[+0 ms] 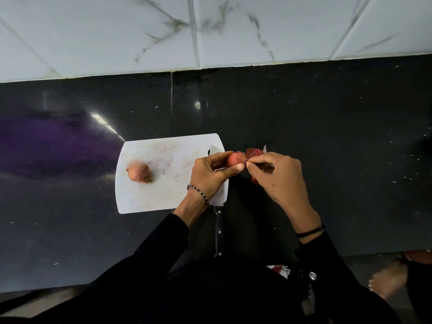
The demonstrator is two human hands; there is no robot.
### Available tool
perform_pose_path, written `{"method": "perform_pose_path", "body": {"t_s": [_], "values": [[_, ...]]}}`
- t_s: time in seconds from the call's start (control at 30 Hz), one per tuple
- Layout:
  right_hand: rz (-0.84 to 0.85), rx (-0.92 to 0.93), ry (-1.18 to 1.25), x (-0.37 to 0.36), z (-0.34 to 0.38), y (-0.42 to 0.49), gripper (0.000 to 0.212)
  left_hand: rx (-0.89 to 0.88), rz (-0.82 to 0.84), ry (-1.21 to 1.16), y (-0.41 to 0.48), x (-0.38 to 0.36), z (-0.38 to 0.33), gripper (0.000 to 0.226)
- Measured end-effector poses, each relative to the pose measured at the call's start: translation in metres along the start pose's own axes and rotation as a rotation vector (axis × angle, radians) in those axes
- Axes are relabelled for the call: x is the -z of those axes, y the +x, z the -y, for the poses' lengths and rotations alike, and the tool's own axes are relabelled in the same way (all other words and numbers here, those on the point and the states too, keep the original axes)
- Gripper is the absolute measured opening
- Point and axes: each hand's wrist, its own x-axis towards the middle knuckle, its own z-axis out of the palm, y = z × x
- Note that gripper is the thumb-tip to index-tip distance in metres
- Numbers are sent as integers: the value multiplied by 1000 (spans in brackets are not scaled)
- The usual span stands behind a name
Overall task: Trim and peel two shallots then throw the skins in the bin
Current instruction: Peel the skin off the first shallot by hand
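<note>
A: Step in hand?

B: Peeling, first bulb. Left hand [205, 176] has the held shallot [234, 160] up off the bench [327, 127], just past the right edge of the cutting board [163, 199]. Its grip is closed round the bulb, thumb below and fingers over the top. Right hand [278, 176] pinches a flap of skin at the bulb's right end, thumb and forefinger tight together.

A: Loose skins?

B: Red skin pieces [253, 152] show just beyond and below the right hand. Lying on the bench or hanging from the bulb, cannot tell.

A: How far along?

B: Early half, by my reading. The second shallot [139, 175] sits on the left part of the board with its papery skin on. Knife [218, 235] lies along the board's right side, handle towards the person, blade partly under the left hand. No bin in view.

A: Axes?

B: Held bulb is mostly covered. Its long axis seems to run left to right between the hands, bared end towards the right hand. The second one lies on its side, long axis roughly across the board, one tip towards the board's left edge.

A: Next move?

B: Likely draw the flap away rightward while the left grip stays firm, turning the bulb to free the remaining skin.
</note>
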Motion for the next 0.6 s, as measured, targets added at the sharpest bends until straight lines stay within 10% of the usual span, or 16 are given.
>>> {"method": "perform_pose_path", "body": {"t_s": [0.6], "values": [[179,-215,30,-14,4,18,25,5,19,40,0,4,2,40]]}}
